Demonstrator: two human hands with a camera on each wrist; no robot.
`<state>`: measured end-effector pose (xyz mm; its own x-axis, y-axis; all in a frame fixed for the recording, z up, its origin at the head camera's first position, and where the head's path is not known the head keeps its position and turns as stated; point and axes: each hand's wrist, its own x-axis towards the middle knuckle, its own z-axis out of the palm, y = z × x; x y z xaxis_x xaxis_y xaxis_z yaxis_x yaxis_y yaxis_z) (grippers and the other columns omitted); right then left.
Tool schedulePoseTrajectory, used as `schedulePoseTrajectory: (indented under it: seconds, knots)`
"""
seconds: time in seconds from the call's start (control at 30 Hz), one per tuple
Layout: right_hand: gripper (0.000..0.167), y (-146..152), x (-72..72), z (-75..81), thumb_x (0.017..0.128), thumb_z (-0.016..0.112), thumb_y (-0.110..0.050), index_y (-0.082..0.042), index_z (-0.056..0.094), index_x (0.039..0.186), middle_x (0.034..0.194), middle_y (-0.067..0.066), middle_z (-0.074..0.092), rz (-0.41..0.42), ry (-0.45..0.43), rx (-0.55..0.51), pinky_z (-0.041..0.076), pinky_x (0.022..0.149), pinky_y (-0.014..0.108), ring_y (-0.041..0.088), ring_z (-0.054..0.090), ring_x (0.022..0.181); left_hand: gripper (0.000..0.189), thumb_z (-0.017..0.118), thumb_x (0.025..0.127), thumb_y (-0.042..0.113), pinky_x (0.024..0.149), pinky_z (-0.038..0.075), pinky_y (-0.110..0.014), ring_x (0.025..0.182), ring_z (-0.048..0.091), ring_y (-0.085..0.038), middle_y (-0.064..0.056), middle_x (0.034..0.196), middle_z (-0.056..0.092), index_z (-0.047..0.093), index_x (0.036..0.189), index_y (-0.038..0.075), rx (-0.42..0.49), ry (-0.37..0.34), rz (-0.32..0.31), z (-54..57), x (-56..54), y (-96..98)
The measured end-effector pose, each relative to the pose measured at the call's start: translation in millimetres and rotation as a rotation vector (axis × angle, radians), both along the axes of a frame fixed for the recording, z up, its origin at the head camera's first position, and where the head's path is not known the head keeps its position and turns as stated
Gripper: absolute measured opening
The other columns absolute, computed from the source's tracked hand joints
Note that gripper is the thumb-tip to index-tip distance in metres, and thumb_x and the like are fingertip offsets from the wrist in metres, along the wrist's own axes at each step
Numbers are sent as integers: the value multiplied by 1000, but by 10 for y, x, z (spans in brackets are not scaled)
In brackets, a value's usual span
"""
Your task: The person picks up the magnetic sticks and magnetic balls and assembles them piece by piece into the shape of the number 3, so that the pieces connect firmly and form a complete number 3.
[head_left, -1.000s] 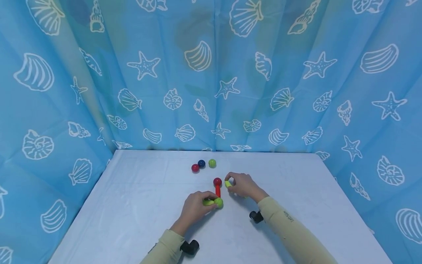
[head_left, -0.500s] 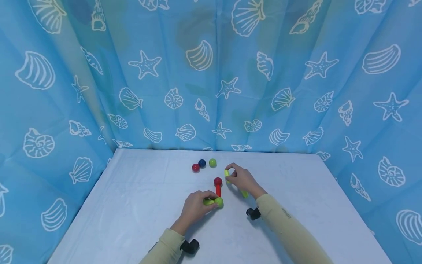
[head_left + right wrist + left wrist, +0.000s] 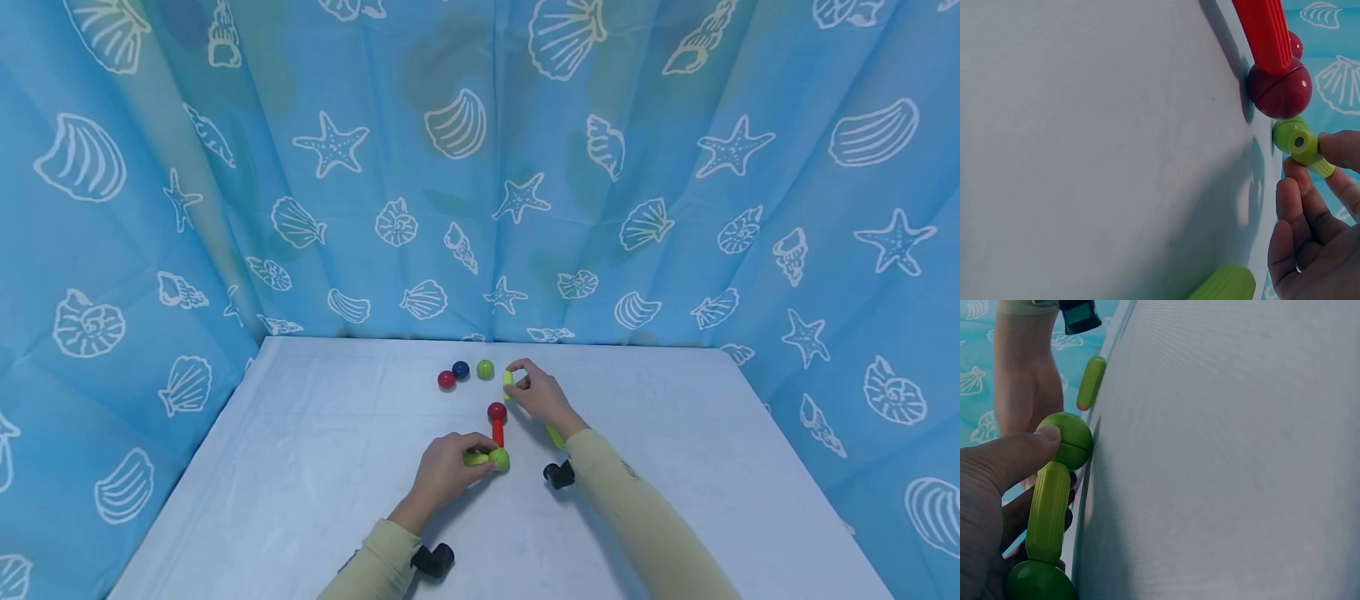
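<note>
My left hand (image 3: 447, 468) grips a ridged yellow-green rod (image 3: 1049, 512) with a green ball (image 3: 1069, 440) at one end and another green ball (image 3: 1040, 582) at the other. From the first ball a red rod (image 3: 498, 432) runs away from me to a red ball (image 3: 497, 412); whether rod and green ball touch is hard to see. Farther back, my right hand (image 3: 542, 395) pinches a short yellow-green rod (image 3: 507, 385) between thumb and fingers. Its dark round end face shows in the right wrist view. Close to its left lies a loose green ball (image 3: 485, 369).
A dark blue ball (image 3: 461, 369) and a red ball (image 3: 447, 380) lie side by side at the back of the white table (image 3: 315, 433). Another yellow-green rod (image 3: 554, 437) lies under the right wrist. A blue shell-print curtain (image 3: 375, 275) surrounds the table's back and sides.
My right hand has moved back and slightly left with the yellow-green rod, near the loose green ball, uncovering the rod on the table. My left hand has stayed in place.
</note>
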<state>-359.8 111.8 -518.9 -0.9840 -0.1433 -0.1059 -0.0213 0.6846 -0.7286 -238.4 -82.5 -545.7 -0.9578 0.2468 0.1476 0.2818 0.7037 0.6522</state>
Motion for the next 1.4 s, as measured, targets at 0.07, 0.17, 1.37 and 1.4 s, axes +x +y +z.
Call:
schedulePoseTrajectory:
  seconds: [0.07, 0.17, 1.37, 1.4]
  knots:
    - [38, -30, -14, -4, 97, 68, -30, -22, 56, 132, 100, 5, 67, -7, -6, -12, 52, 76, 35, 22, 61, 84, 28, 84, 85, 29, 80, 50, -32, 89, 58, -9, 13, 98, 70, 77, 112, 27, -1, -2, 2, 3, 1, 2]
    - [38, -62, -34, -21, 97, 69, -31, -22, 56, 132, 102, 6, 67, -16, -20, -22, 53, 79, 37, 22, 63, 86, 29, 84, 85, 29, 81, 51, -33, 89, 59, -9, 13, 98, 70, 77, 113, 27, -1, -4, 3, 9, 4, 6]
    - [44, -177, 23, -39, 97, 67, -33, -17, 59, 138, 110, 9, 66, 20, -119, -55, 51, 95, 46, 24, 63, 98, 29, 84, 85, 31, 81, 51, -33, 90, 58, -10, 13, 99, 71, 77, 113, 26, -6, -18, 11, 7, -8, 4]
    - [44, -175, 20, -42, 98, 67, -33, -17, 59, 138, 111, 9, 66, 20, -121, -58, 51, 95, 47, 24, 63, 99, 29, 84, 85, 31, 81, 51, -34, 90, 58, -10, 12, 99, 71, 77, 113, 26, -7, -18, 12, 10, -8, 4]
